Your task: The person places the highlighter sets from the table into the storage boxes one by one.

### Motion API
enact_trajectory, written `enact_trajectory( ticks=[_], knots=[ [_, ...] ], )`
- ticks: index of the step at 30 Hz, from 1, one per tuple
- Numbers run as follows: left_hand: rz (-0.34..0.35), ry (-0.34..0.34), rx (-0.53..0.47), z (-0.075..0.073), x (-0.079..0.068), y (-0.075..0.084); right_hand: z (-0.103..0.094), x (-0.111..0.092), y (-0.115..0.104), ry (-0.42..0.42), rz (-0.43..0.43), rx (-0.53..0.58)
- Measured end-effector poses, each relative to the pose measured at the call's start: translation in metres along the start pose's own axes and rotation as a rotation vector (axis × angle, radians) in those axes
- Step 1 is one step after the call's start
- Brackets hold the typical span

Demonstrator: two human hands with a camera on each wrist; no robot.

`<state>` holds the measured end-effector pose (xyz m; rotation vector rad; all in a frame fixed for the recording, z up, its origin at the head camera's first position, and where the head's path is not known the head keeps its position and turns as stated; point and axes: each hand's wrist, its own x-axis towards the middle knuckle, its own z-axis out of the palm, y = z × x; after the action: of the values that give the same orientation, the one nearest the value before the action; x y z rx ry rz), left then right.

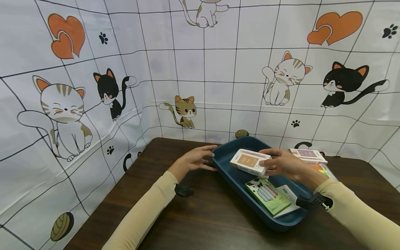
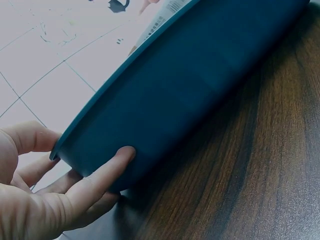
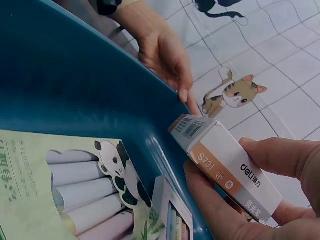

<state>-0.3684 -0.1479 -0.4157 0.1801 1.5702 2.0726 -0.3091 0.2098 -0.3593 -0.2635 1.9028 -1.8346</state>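
Observation:
In the head view a deep blue plastic bin [image 1: 231, 187] lies at a slant on the table. My left hand [image 1: 197, 159] holds its far left corner, thumb on the outer side wall and other fingers round the end, as the left wrist view [image 2: 55, 190] shows. Over the bin's far part, my right hand [image 1: 285, 165] pinches a white and orange highlighter box [image 3: 227, 170] between thumb and fingers, tilted. Below it in the bin lies a green highlighter pack [image 1: 268, 195] with a panda print. A white pack [image 1: 292, 194] lies partly hidden under that one.
Past the bin's right side lie a white and pink box [image 1: 309, 155] and a pack with bright stripes [image 1: 325, 170], partly covered by my right arm. A cat-print cloth [image 1: 218, 93] hangs behind the dark wooden table [image 1: 200, 215] and along its left.

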Motion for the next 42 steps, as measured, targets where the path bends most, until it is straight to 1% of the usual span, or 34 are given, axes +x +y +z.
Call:
enact_trajectory(
  ticks=[8, 16, 20, 25, 28, 31, 33, 39, 42],
  knots=[
    [-0.005, 0.008, 0.006, 0.001, 0.002, -0.001, 0.007, 0.001, 0.000, 0.005, 0.014, 0.025],
    [0.002, 0.034, -0.004, 0.000, 0.003, -0.001, 0.017, 0.003, -0.005, 0.020, 0.028, 0.010],
    [-0.003, 0.030, -0.001, 0.001, 0.004, -0.001, 0.020, 0.005, -0.005, 0.015, 0.041, 0.002],
    [-0.010, 0.043, -0.001, 0.001, 0.004, -0.002, 0.024, 0.009, -0.003, 0.016, 0.047, 0.002],
    [-0.007, 0.048, 0.000, 0.001, 0.003, -0.002, 0.025, 0.011, -0.003, 0.011, 0.041, 0.015],
    [-0.006, 0.043, -0.004, 0.000, 0.003, -0.001, 0.026, 0.011, -0.003, 0.008, 0.018, 0.017],
    [-0.007, 0.036, -0.007, 0.000, 0.003, -0.001, 0.025, 0.010, -0.003, 0.029, 0.004, -0.006],
    [-0.012, 0.026, -0.017, -0.001, 0.002, -0.001, 0.021, 0.008, -0.001, 0.131, -0.017, -0.206],
    [-0.014, 0.030, -0.022, -0.001, 0.002, -0.001, 0.019, 0.005, -0.003, 0.168, -0.034, -0.265]
  ],
)
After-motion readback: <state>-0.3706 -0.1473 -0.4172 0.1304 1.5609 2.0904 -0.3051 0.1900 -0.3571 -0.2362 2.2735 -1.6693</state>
